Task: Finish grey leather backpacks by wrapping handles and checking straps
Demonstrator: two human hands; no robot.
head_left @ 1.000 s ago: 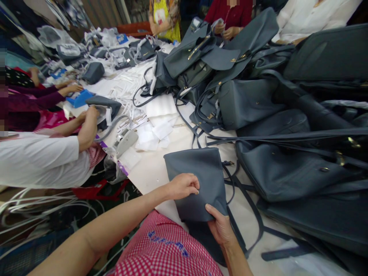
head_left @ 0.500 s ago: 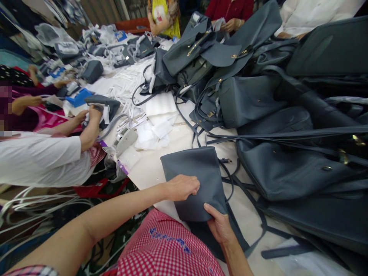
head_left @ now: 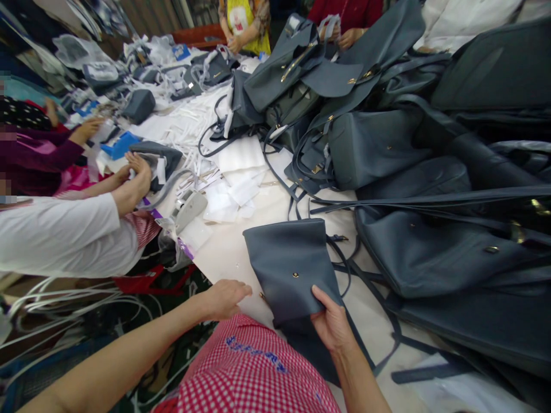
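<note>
A dark blue-grey bag (head_left: 288, 246) lies on the white table edge in front of me, a small metal stud (head_left: 295, 275) showing on its face. My right hand (head_left: 331, 321) grips the bag's lower right edge, thumb on top and fingers underneath. Left of the bag, my left hand (head_left: 226, 298) is off the leather, fingers bent forward and close together; whether something small is between them cannot be made out. A small brass-coloured piece (head_left: 262, 296) is at the bag's left edge, just beyond my left fingertips.
Dark bags and straps (head_left: 379, 149) are heaped on the right. White sheets (head_left: 239, 166), paper strips and a grey-white device (head_left: 188, 211) lie on the table (head_left: 224, 249). A co-worker's white sleeve (head_left: 64, 229) is at the left; other people stand at the far side.
My left hand has moved off the bag's face to the left, uncovering the metal stud. My right hand still holds the bag. The co-worker's hands at the left have shifted slightly.
</note>
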